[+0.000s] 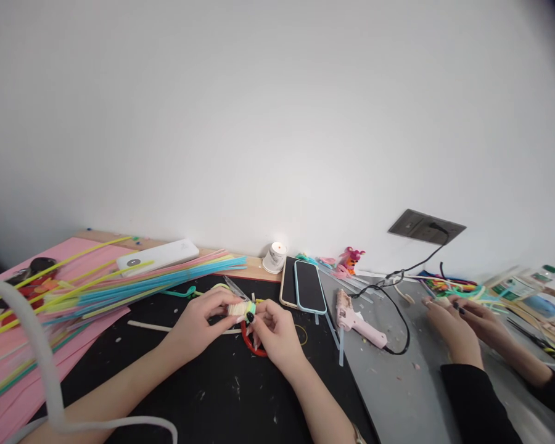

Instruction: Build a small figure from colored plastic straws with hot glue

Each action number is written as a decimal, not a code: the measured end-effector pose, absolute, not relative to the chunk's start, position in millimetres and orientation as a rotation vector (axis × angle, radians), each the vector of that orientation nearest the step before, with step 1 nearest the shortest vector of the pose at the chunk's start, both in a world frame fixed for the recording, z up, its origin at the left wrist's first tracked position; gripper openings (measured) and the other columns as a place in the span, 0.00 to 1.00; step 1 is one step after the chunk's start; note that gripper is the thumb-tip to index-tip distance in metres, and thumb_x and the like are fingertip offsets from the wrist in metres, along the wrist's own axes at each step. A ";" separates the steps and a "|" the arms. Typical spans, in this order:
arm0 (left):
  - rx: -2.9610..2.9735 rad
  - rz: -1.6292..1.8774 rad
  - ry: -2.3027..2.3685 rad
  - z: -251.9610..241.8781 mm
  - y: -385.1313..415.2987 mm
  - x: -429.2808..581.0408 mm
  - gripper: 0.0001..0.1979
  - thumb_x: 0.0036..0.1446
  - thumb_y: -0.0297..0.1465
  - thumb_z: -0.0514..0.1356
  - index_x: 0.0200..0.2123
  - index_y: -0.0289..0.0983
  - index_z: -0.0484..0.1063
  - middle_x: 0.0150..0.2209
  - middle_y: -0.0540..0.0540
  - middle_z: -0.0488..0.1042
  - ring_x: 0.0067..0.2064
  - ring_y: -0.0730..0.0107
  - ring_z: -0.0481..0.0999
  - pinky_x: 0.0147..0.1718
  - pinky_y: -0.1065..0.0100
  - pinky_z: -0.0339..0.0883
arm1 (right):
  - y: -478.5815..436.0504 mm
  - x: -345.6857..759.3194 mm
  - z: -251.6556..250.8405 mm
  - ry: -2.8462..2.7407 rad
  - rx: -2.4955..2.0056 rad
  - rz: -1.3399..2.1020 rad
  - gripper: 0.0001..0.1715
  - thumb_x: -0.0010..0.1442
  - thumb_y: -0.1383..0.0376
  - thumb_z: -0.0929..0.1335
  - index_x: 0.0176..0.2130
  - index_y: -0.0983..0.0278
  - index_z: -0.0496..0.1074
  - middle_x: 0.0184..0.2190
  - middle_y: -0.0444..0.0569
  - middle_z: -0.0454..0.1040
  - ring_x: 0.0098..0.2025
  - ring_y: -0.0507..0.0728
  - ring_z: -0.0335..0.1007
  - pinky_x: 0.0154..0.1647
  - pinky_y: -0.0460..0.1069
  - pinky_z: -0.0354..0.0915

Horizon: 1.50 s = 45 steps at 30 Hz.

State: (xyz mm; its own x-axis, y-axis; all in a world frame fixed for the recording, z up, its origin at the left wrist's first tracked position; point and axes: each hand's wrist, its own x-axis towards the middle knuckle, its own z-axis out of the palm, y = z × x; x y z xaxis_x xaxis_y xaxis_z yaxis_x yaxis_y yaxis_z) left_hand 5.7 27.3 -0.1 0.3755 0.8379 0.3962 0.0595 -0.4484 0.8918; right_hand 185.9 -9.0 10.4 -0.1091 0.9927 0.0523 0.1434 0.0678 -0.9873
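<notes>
My left hand point(198, 324) pinches a small cream coil of wound pipe cleaner point(235, 309) between thumb and fingers. My right hand point(275, 333) closes on the other end of the same piece, where a light green part and a small black part point(250, 317) show. The exact hold of the right fingertips is partly hidden. Beneath the hands lie scissors with a red handle point(251, 346), their blades pointing away. A cream pipe cleaner point(150, 326) lies on the black mat point(203, 394) beside my left hand.
Bundled pipe cleaners point(157, 285) and a white device point(158, 257) lie left on pink sheets point(92, 320). Behind stand a paper cup point(274, 258) and phones point(311, 287). Right are a pink glue gun point(358, 324), its cord, and a co-worker's hands point(457, 330). A white tube point(37, 345) crosses the left foreground.
</notes>
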 end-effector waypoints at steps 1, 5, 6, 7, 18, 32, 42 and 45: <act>1.802 1.160 0.787 -0.6 27.5 5.7 0.06 0.55 0.29 0.62 0.37 0.38 0.74 0.38 0.45 0.72 0.42 0.64 0.75 0.40 0.66 0.75 | -9.1 185.7 10.1 -1.421 -1.212 1.172 0.10 0.56 0.59 0.67 0.31 0.64 0.65 0.20 0.41 0.68 0.16 0.47 0.60 0.17 0.43 0.58; 1.825 1.160 0.784 -2.9 27.5 6.0 0.06 0.56 0.29 0.61 0.38 0.38 0.74 0.39 0.45 0.72 0.42 0.64 0.76 0.40 0.65 0.75 | -9.1 185.8 7.3 -1.416 -1.189 1.176 0.11 0.56 0.59 0.67 0.31 0.64 0.65 0.20 0.41 0.68 0.16 0.48 0.60 0.17 0.43 0.58; 1.831 1.161 0.785 -3.0 27.3 6.1 0.06 0.56 0.29 0.61 0.38 0.38 0.74 0.39 0.45 0.72 0.42 0.64 0.76 0.40 0.65 0.74 | -9.2 185.9 6.8 -1.418 -1.187 1.171 0.10 0.56 0.60 0.67 0.31 0.64 0.65 0.20 0.41 0.68 0.16 0.48 0.61 0.17 0.43 0.58; 1.840 1.165 0.789 -2.9 27.0 6.3 0.06 0.56 0.29 0.61 0.38 0.38 0.74 0.39 0.45 0.72 0.42 0.64 0.76 0.39 0.66 0.74 | -9.3 186.0 6.6 -1.419 -1.186 1.164 0.10 0.56 0.60 0.67 0.31 0.65 0.65 0.20 0.41 0.68 0.16 0.48 0.61 0.17 0.43 0.59; 1.966 1.192 0.870 -0.5 24.4 6.6 0.06 0.55 0.26 0.59 0.37 0.38 0.73 0.37 0.45 0.74 0.39 0.67 0.76 0.36 0.69 0.72 | -9.6 186.3 10.6 -1.475 -1.171 1.126 0.07 0.56 0.63 0.66 0.32 0.64 0.66 0.20 0.41 0.67 0.17 0.48 0.60 0.18 0.44 0.59; 2.155 1.218 0.962 6.4 20.5 7.0 0.05 0.56 0.27 0.58 0.36 0.36 0.73 0.36 0.44 0.76 0.37 0.66 0.76 0.33 0.69 0.70 | -8.8 189.5 10.4 -1.525 -1.144 1.114 0.04 0.57 0.65 0.65 0.34 0.65 0.67 0.20 0.39 0.65 0.18 0.48 0.61 0.21 0.44 0.59; 2.165 1.244 0.951 6.6 19.0 8.3 0.05 0.56 0.26 0.58 0.36 0.38 0.72 0.36 0.46 0.76 0.38 0.67 0.76 0.35 0.68 0.70 | -8.8 189.3 11.6 -1.534 -1.165 1.116 0.04 0.57 0.65 0.65 0.33 0.64 0.67 0.21 0.40 0.67 0.19 0.48 0.62 0.21 0.44 0.60; 2.164 1.226 0.956 7.7 18.5 8.2 0.05 0.56 0.25 0.58 0.36 0.39 0.72 0.36 0.46 0.76 0.38 0.66 0.76 0.36 0.68 0.71 | -8.5 188.8 12.2 -1.522 -1.167 1.127 0.04 0.57 0.64 0.65 0.33 0.63 0.66 0.20 0.39 0.67 0.18 0.48 0.61 0.21 0.43 0.60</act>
State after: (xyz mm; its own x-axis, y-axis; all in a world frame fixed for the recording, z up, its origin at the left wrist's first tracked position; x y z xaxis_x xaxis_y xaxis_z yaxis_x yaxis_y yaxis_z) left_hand 8.2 18.5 7.7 0.3568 0.7617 0.5408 0.3391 -0.6450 0.6848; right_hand 188.8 -8.5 12.2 -0.1652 0.9795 0.1155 0.1751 0.1444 -0.9739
